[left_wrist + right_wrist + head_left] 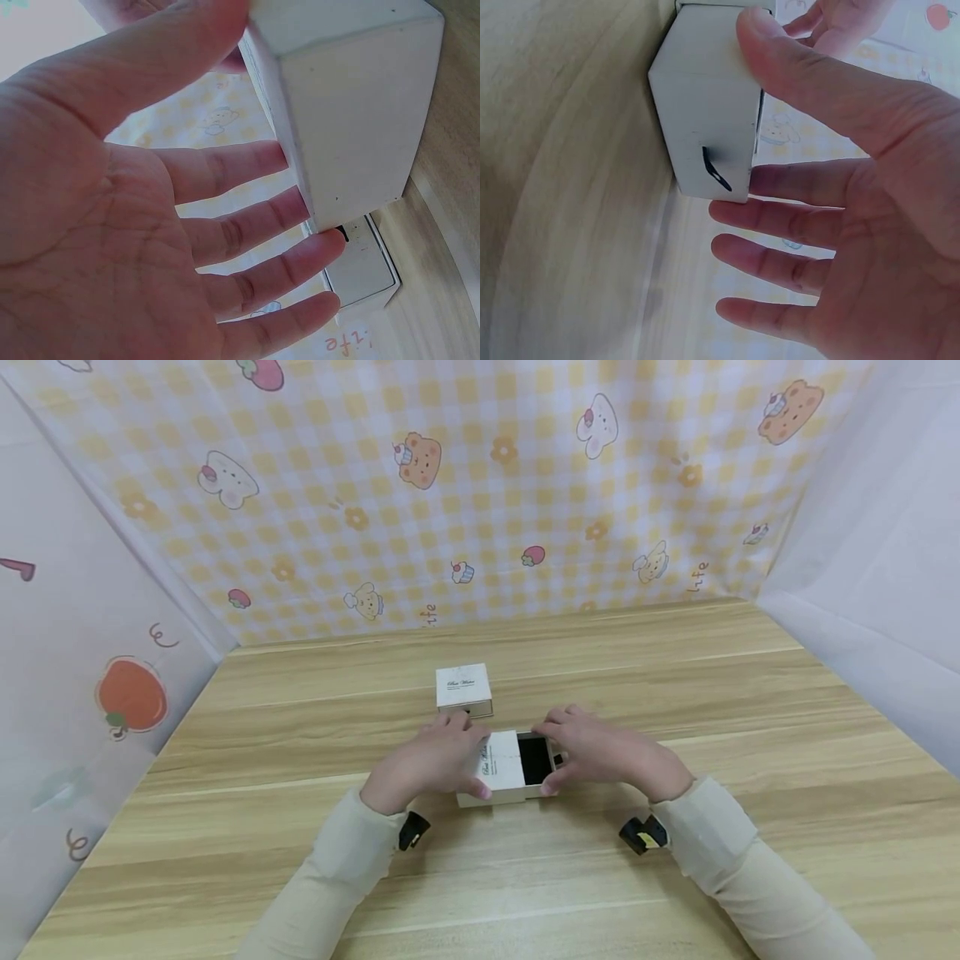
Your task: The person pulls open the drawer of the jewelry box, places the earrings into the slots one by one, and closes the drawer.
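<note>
A white slide-out gift box (502, 766) with black lettering lies on the table, its drawer (536, 760) partly pulled out to the right and showing a black inside. My left hand (433, 758) grips the box's outer sleeve, thumb at the near side and fingers at the far side. With thumb and fingertips at opposite sides, my right hand (600, 752) pinches the drawer near its front end. A small black pull tab (716, 169) hangs from the drawer's front in the right wrist view. The palms leave part of the sleeve hidden in the head view.
Just behind the left hand stands a second white box (462, 687) with similar lettering, closed. The wood-grain table (285, 693) meets a yellow checked cloth (480, 510) at the back. White cloth hangs at both sides.
</note>
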### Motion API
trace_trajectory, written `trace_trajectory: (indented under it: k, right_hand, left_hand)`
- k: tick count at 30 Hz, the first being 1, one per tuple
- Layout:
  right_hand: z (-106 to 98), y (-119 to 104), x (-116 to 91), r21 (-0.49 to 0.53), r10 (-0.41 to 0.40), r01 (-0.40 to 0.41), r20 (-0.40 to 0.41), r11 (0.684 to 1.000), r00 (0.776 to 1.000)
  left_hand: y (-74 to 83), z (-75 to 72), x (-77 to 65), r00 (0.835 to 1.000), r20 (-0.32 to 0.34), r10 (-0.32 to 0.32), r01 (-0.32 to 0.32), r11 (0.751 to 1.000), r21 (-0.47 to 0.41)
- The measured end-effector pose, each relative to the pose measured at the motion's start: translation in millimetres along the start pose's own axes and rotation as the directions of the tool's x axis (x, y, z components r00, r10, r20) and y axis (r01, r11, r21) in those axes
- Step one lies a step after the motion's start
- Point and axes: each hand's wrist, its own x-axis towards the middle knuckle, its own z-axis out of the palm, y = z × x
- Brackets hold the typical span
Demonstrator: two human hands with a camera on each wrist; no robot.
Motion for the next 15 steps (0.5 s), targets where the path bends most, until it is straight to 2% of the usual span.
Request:
trace_trajectory:
  k: [15]
  right_hand:
    - [5.8,-5.7,3.5,-0.011,-0.029,0.028,-0.035,1.0,0.999]
  left_hand:
    - [-0.4,-0.1,-0.4,1.0,0.0,0.007,-0.007,1.0,0.007]
